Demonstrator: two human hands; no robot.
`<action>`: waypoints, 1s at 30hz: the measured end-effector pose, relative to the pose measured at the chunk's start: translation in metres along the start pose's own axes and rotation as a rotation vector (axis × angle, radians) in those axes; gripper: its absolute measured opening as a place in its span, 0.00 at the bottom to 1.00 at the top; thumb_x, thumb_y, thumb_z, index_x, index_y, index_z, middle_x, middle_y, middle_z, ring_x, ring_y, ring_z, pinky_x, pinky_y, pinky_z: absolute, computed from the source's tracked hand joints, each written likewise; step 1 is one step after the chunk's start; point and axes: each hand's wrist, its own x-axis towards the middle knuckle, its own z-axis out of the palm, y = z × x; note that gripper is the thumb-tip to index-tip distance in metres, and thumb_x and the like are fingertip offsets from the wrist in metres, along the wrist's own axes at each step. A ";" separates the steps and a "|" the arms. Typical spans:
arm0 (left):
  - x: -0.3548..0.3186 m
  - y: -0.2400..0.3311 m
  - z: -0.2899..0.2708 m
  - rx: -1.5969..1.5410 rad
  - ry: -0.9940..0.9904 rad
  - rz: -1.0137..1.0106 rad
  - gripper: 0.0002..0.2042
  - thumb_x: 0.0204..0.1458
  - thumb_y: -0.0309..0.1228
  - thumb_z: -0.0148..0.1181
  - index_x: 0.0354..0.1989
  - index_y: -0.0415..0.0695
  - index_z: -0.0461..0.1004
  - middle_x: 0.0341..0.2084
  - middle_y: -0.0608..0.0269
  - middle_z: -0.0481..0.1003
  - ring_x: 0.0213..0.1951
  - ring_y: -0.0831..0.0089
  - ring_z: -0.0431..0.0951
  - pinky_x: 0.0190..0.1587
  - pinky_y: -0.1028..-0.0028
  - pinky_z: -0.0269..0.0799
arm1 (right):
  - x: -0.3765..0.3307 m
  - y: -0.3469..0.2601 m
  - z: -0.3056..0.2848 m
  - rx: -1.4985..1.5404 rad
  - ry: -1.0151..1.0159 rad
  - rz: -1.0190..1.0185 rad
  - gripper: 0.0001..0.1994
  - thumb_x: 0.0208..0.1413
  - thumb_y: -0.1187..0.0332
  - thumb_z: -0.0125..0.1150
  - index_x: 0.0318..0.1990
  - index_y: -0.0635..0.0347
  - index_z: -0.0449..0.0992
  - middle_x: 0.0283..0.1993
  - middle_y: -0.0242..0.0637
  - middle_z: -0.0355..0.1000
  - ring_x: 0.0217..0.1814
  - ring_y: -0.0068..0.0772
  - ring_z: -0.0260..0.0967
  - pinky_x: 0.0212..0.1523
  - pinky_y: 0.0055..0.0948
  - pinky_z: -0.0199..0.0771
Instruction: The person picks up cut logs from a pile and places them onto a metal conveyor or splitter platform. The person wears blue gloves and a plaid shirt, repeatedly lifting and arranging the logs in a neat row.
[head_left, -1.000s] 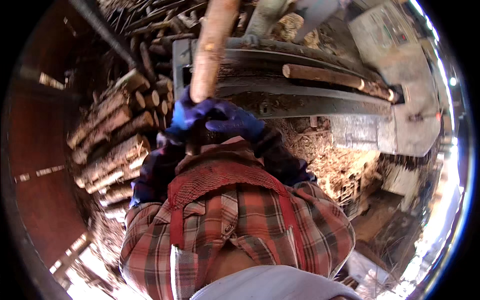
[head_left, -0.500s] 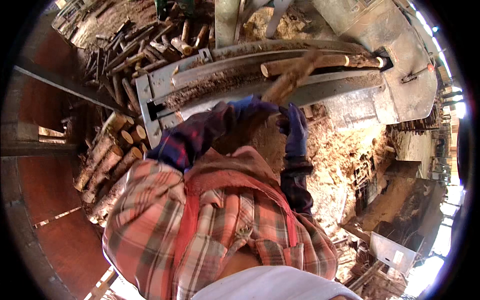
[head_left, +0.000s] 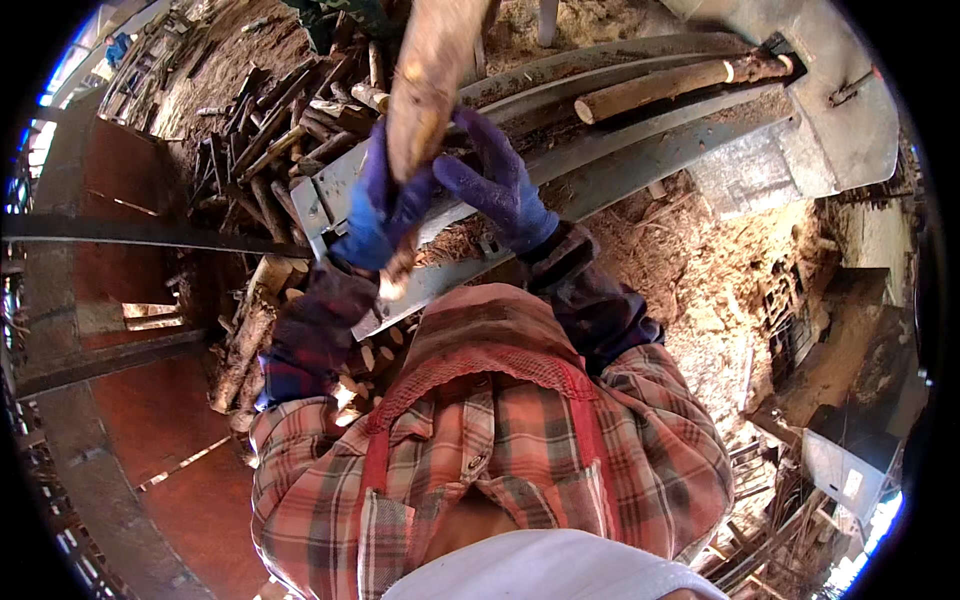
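A peeled-looking wooden log (head_left: pixel 432 85), blurred at its upper end, stands out steeply in front of me. My left hand (head_left: pixel 385 205), in a blue-purple glove, is closed around its lower part; the log's near end pokes out below the wrist. Just to the right, my right hand (head_left: pixel 495 185), gloved alike, has its fingers spread and its fingertips close to the log. Whether they touch it I cannot tell. Beyond my hands runs a long metal trough (head_left: pixel 560 160). Another log (head_left: pixel 670 88) lies in its right part, its far end at an opening in a metal plate.
A heap of thin branches and logs (head_left: pixel 290 140) lies behind the trough at left. Thicker cut logs (head_left: pixel 250 330) are stacked by my left arm. Wood shavings (head_left: pixel 720 260) cover the ground at right. A metal bar (head_left: pixel 150 235) crosses at left. Camouflage-patterned cloth (head_left: pixel 350 18) shows at the top.
My left hand has swung left and up with the log, which now points away from me. My right hand has moved left and forward beside it. The view has shifted somewhat.
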 end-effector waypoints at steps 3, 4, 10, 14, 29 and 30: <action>0.052 0.036 -0.018 0.796 -0.052 0.368 0.28 0.55 0.32 0.57 0.63 0.37 0.56 0.49 0.57 0.70 0.44 0.72 0.74 0.43 0.78 0.72 | -0.015 -0.018 0.002 -0.120 -0.010 -0.037 0.23 0.57 0.70 0.58 0.60 0.61 0.62 0.52 0.37 0.68 0.52 0.26 0.65 0.54 0.28 0.66; 0.055 0.022 -0.022 0.135 -0.010 -0.013 0.25 0.54 0.34 0.58 0.59 0.37 0.61 0.45 0.57 0.72 0.41 0.72 0.75 0.41 0.76 0.73 | -0.024 -0.021 -0.001 -0.172 -0.008 -0.019 0.23 0.58 0.71 0.57 0.60 0.62 0.62 0.52 0.37 0.68 0.54 0.27 0.65 0.56 0.28 0.65; 0.051 -0.141 -0.040 1.488 -0.390 0.034 0.37 0.44 0.52 0.61 0.63 0.51 0.59 0.35 0.45 0.75 0.37 0.46 0.76 0.41 0.53 0.71 | -0.064 0.016 -0.011 -0.228 0.114 0.167 0.20 0.58 0.73 0.55 0.58 0.63 0.65 0.49 0.35 0.71 0.49 0.24 0.67 0.53 0.25 0.66; 0.042 -0.110 -0.025 1.223 -0.170 0.193 0.30 0.46 0.43 0.61 0.57 0.44 0.65 0.40 0.46 0.73 0.41 0.49 0.75 0.43 0.56 0.71 | -0.061 0.036 0.016 -0.212 -0.047 0.143 0.19 0.58 0.74 0.56 0.57 0.65 0.66 0.47 0.36 0.72 0.47 0.24 0.67 0.49 0.25 0.68; -0.416 -0.029 -0.035 0.460 1.925 -0.277 0.15 0.57 0.30 0.54 0.50 0.37 0.71 0.40 0.61 0.76 0.41 0.75 0.75 0.47 0.75 0.71 | -0.076 0.292 0.261 -0.633 -1.459 0.272 0.30 0.48 0.60 0.68 0.56 0.65 0.66 0.49 0.53 0.71 0.48 0.41 0.72 0.46 0.33 0.74; -0.444 -0.036 -0.023 0.550 1.998 -0.319 0.15 0.57 0.30 0.54 0.50 0.37 0.71 0.40 0.61 0.76 0.42 0.75 0.74 0.47 0.76 0.70 | -0.088 0.320 0.276 -0.773 -1.553 0.155 0.37 0.44 0.50 0.69 0.58 0.64 0.64 0.51 0.56 0.70 0.51 0.52 0.70 0.50 0.42 0.71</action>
